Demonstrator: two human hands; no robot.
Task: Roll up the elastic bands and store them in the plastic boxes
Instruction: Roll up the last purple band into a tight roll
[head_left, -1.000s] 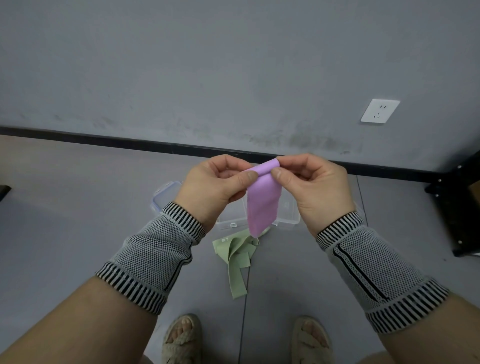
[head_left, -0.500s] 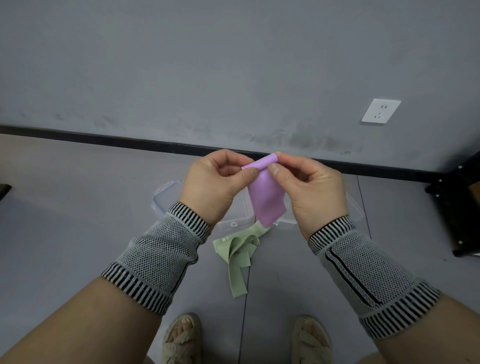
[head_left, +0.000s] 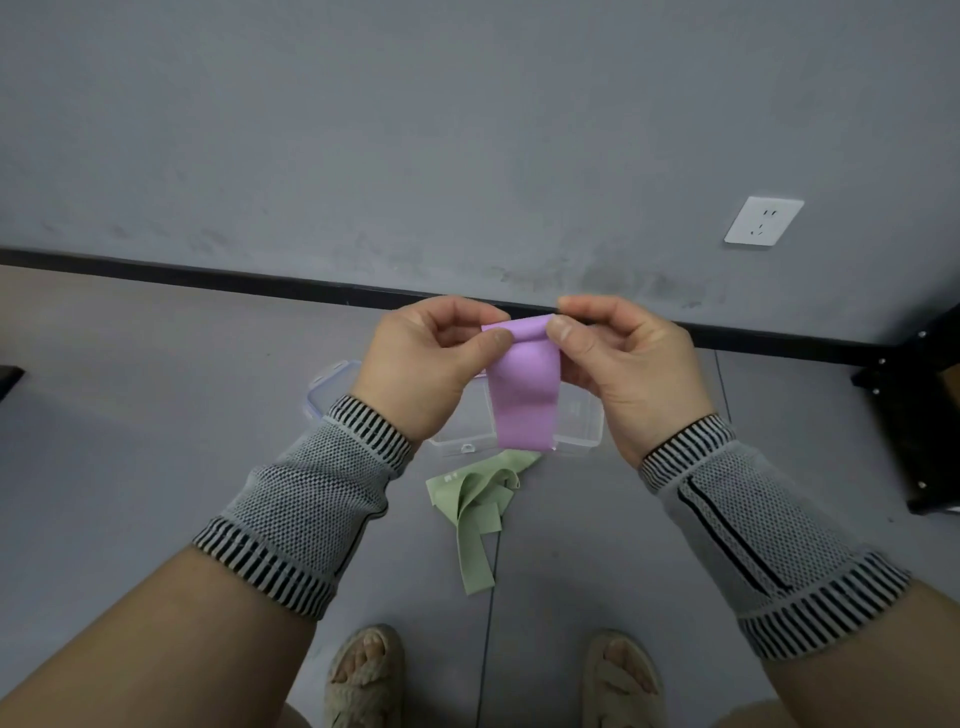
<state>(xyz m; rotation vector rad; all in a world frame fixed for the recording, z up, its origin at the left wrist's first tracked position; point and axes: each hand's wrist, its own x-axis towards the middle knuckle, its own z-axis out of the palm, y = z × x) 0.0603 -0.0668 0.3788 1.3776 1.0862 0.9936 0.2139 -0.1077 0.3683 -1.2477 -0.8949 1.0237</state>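
Left grip: I see my left hand (head_left: 421, 358) at frame centre, thumb and curled fingers pinching the left end of the rolled top of the purple band (head_left: 525, 395)
Right grip: my right hand (head_left: 631, 364) mirrors it, thumb tip and forefinger pinching the right end of the same roll
Purple band: held in the air between both hands, just below the middle of the frame; its top edge is curled into a small roll, the rest hangs flat and straight down, its lower edge overlapping the view of the box beneath
Plastic box (head_left: 579, 423): clear, lying on the floor directly under my hands, largely hidden by them and by the hanging band; a clear part with clips shows at its left (head_left: 330, 387), and I cannot tell whether that is a lid or a second box
Green band (head_left: 480, 512): loose and crumpled on the floor, just below the box, one tail trailing toward the lower centre
Wrists: both in grey mesh sleeves (head_left: 306, 519) with striped cuffs
Feet: two sandals (head_left: 366, 675) at the bottom edge
Surroundings: grey floor, black skirting, grey wall with a white socket (head_left: 763, 221) at upper right; dark furniture legs (head_left: 914, 415) at right edge
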